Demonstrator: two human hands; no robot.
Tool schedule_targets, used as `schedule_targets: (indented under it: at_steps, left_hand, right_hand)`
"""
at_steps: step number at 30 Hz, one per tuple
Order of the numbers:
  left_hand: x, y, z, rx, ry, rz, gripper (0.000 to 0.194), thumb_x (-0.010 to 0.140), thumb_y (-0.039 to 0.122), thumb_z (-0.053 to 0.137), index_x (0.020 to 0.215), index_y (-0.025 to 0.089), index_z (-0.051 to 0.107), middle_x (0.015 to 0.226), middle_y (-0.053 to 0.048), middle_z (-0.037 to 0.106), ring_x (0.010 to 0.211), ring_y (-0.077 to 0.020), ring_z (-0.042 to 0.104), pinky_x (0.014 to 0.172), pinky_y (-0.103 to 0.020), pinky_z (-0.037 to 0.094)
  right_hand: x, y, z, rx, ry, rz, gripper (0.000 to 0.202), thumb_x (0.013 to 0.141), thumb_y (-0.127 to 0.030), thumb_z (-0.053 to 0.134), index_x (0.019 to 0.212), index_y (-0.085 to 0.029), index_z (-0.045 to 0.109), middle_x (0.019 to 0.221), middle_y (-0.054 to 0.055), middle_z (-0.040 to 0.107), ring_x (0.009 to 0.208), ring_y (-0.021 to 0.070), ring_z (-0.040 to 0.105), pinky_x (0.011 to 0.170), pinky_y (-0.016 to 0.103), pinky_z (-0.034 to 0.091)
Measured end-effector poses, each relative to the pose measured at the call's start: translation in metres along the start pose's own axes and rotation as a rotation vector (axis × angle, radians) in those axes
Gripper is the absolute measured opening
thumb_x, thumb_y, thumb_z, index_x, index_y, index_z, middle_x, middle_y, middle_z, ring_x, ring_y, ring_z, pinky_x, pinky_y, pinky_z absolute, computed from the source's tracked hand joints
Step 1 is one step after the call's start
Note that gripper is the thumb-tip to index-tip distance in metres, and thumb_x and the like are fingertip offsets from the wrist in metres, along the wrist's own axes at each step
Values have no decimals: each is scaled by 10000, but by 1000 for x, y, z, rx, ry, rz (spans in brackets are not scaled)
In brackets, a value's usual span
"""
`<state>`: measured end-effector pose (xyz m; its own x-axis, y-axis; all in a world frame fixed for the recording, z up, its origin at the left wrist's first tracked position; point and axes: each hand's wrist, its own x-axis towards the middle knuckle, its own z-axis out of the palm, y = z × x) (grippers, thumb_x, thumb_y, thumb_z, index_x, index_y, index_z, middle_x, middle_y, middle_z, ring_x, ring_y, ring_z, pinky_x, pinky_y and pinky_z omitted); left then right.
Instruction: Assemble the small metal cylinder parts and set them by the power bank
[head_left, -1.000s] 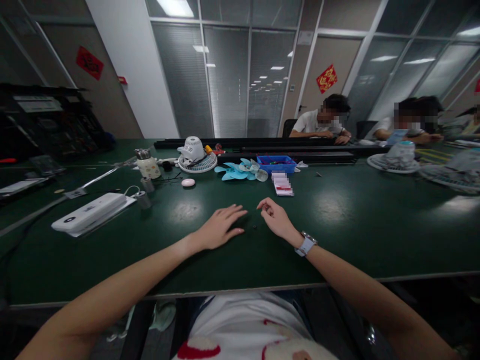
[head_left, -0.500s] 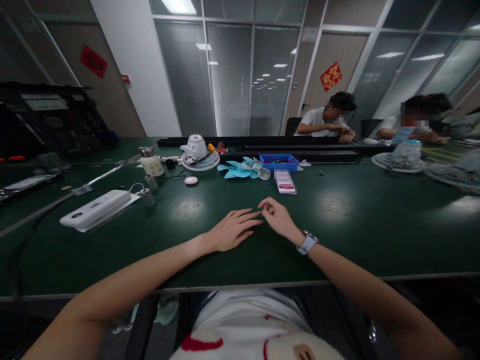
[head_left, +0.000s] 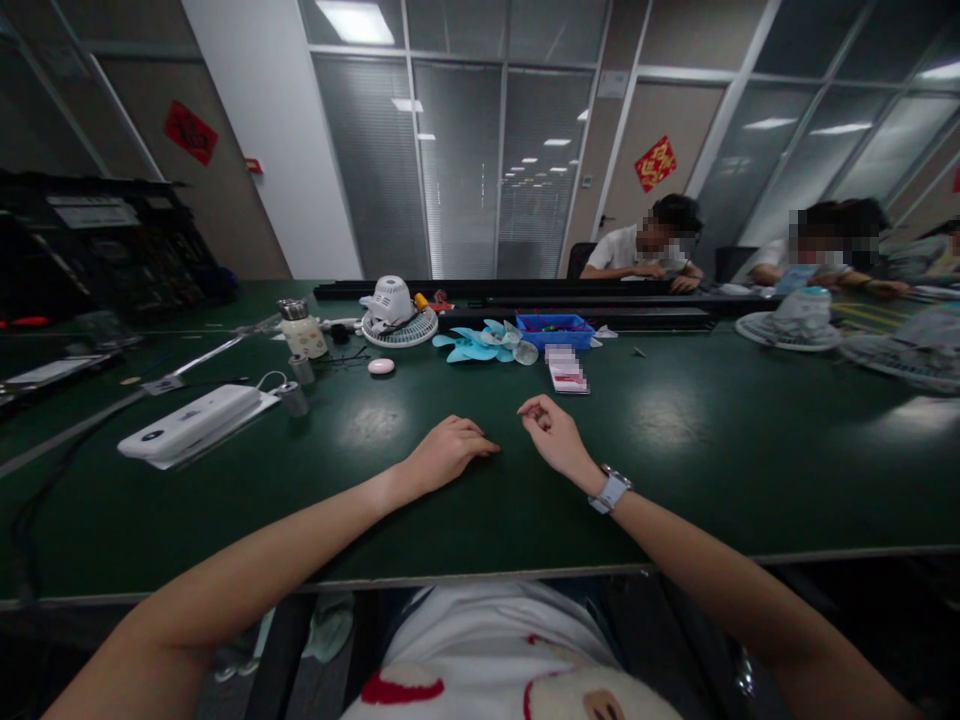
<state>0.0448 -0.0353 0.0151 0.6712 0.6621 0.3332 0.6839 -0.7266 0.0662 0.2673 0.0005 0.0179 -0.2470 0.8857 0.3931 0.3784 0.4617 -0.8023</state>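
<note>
Working bare-handed on the near side of the blue tray (head_left: 561,340), both hands low over the green worktop (head_left: 480,530), a gap between them. Left hand (head_left: 450,450): near side of the tray and left of it, palm down, fingers bunched and pointing inward; can't tell if anything is pinched under them. Right hand (head_left: 556,432): straight in front of the tray, fingers curled toward the palm; whatever they might be grasping is hidden, so can't tell there either. Nearest visible thing: pale booklet (head_left: 568,370), between right hand and tray, not touching the fingers. Blue fan blades (head_left: 480,342) lie just left of the tray, white fan housing (head_left: 391,300) further left, pink oval object (head_left: 381,367) left and on the near side. Handling notes, my judgement: rest both wrists for steadiness, work fingertip to fingertip over bare worktop, light pinch only; anything small would likely skate on that glossy surface. Lift the left knuckles a touch so the tips show. Watch strap (head_left: 611,490) off the surface, else it may drag.
</note>
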Motion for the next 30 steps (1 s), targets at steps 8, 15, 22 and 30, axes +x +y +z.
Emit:
schedule_targets:
  at_steps: [8, 15, 22, 30]
  left_hand:
    - [-39, -75, -83, 589, 263, -793, 407, 961, 207, 315, 1282, 132, 556, 964, -176, 668, 943, -309, 605, 830, -407, 388]
    - [-83, -122, -119, 549, 236, -1350, 334, 900, 194, 394, 1160, 47, 544, 995, -239, 639, 898, -340, 611, 718, -383, 421]
    - [-86, -124, -113, 496, 193, -1343, 306, 860, 126, 412, 1114, 17, 545, 1045, -253, 615, 934, -342, 597, 711, -377, 446]
    - [-85, -125, -118, 480, 199, -1392, 333, 830, 85, 416, 1124, 5, 551, 1043, -267, 616, 926, -343, 597, 705, -376, 457]
  right_hand:
    - [-2, -6, -1, 0, -29, 16, 138, 812, -218, 520, 929, -187, 586, 787, -15, 556, 543, 94, 469, 518, 231, 352]
    - [-3, -7, -1, -5, -48, 37, 136, 805, -209, 528, 927, -189, 587, 755, -24, 543, 543, 96, 468, 515, 229, 353]
    - [-2, -5, 0, -15, -60, 42, 142, 807, -217, 529, 930, -192, 594, 774, -20, 550, 542, 93, 458, 515, 227, 355]
    - [-1, -1, 1, -21, -77, 34, 149, 810, -228, 529, 940, -194, 592, 775, -22, 549, 548, 92, 462, 517, 224, 352]
